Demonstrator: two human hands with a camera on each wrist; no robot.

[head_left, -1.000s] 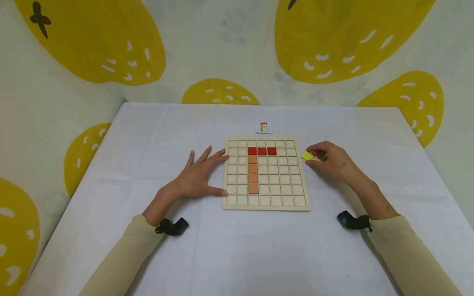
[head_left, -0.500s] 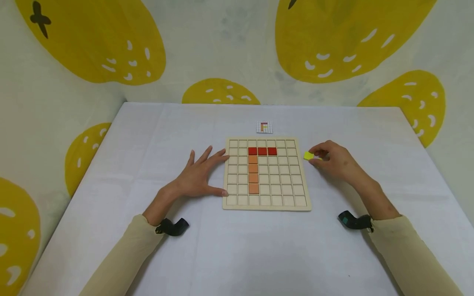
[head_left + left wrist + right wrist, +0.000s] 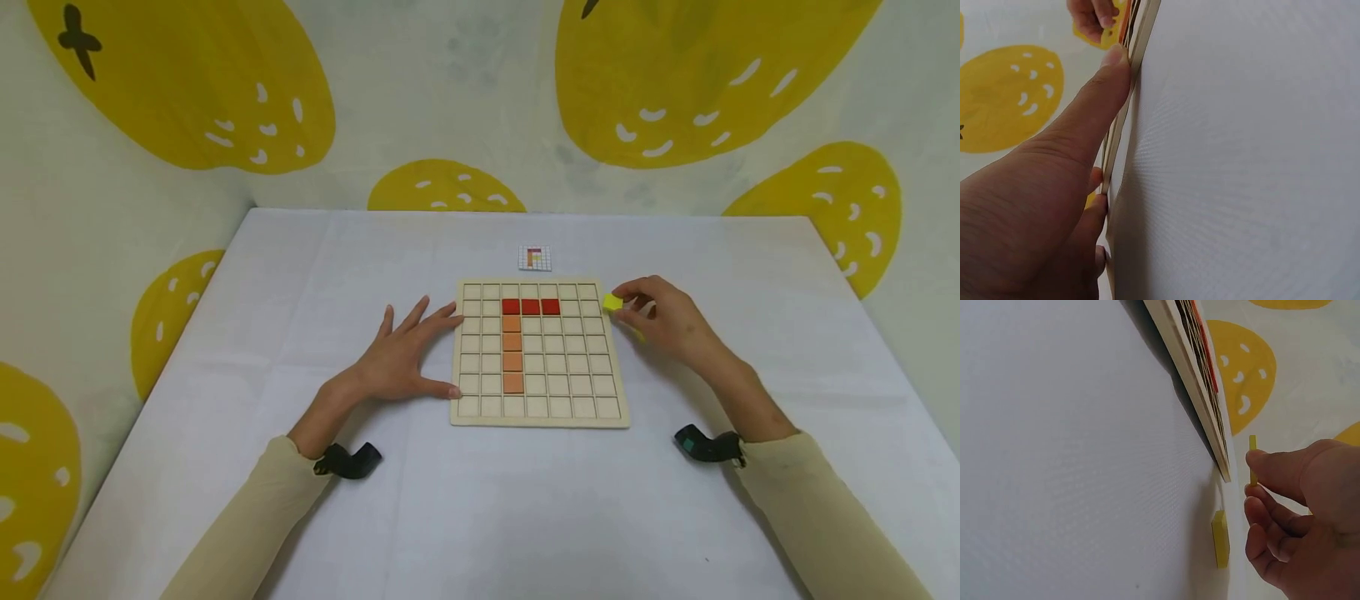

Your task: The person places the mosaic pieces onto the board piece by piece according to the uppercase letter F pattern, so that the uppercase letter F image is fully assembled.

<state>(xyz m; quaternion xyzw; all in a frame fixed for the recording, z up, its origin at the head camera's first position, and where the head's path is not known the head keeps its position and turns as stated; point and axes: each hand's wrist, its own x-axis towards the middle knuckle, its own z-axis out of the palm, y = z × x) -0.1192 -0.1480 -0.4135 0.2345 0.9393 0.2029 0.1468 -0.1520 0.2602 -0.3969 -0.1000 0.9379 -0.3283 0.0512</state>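
A wooden grid board [image 3: 540,422] lies in the middle of the table, with a row of red tiles [image 3: 530,307] and a column of orange tiles [image 3: 512,342] set in its squares. My left hand [image 3: 397,358] is spread flat on the left, thumb and fingertips resting at the board's left edge. Between thumb and fingertips, my right hand [image 3: 667,321] pinches a yellow square tile [image 3: 612,302] beside the board's upper right edge. In the right wrist view this held tile [image 3: 1253,459] is raised off the cloth. Another yellow tile [image 3: 1220,539] lies on the table below the hand.
Behind the board lies a small printed card [image 3: 535,258] with a coloured grid pattern. White cloth [image 3: 480,517] covers the table. Black wrist cameras [image 3: 352,460] are strapped at both wrists. Fabric printed with large yellow shapes hangs behind the table.
My right hand has picked up one yellow tile and moved it left to the board's edge, leaving another yellow tile on the cloth. The left hand has stayed in place.
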